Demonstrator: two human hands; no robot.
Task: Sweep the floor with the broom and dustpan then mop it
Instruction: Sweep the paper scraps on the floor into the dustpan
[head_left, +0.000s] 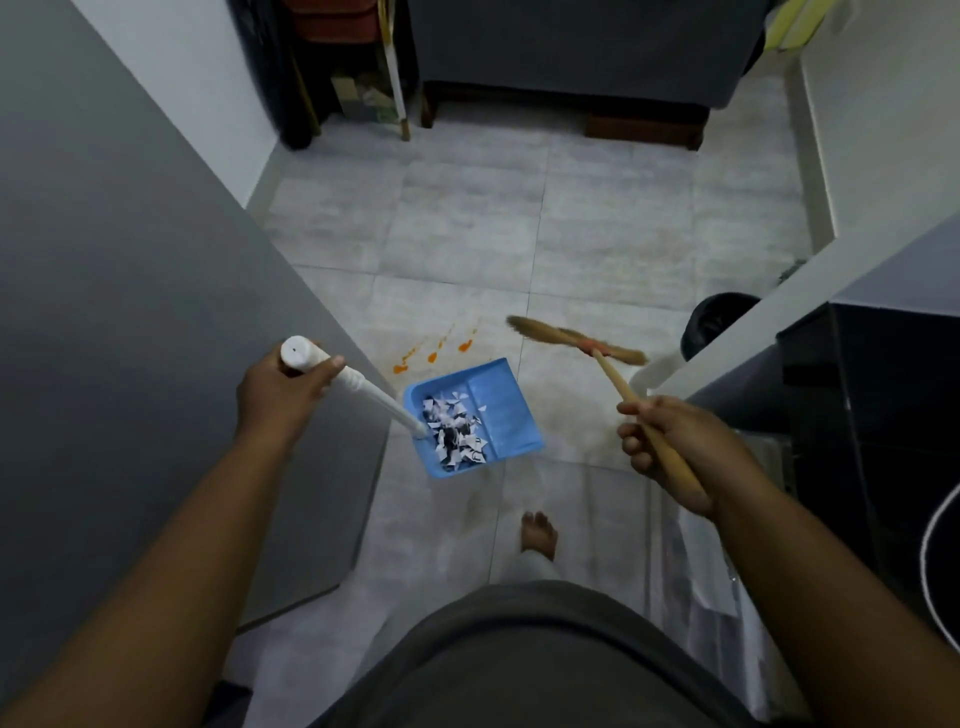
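Head view: left hand (283, 387) curls round the white handle (370, 391) of the blue dustpan (501, 410), which holds paper scraps (457, 434). Right hand (670, 452) is clamped on the wooden broom (610, 372), its blurred bristles just right of the dustpan. Orange stains (434, 356) lie just beyond the dustpan, a black bin (719, 322) farther right, a bare foot (539, 535) nearer.
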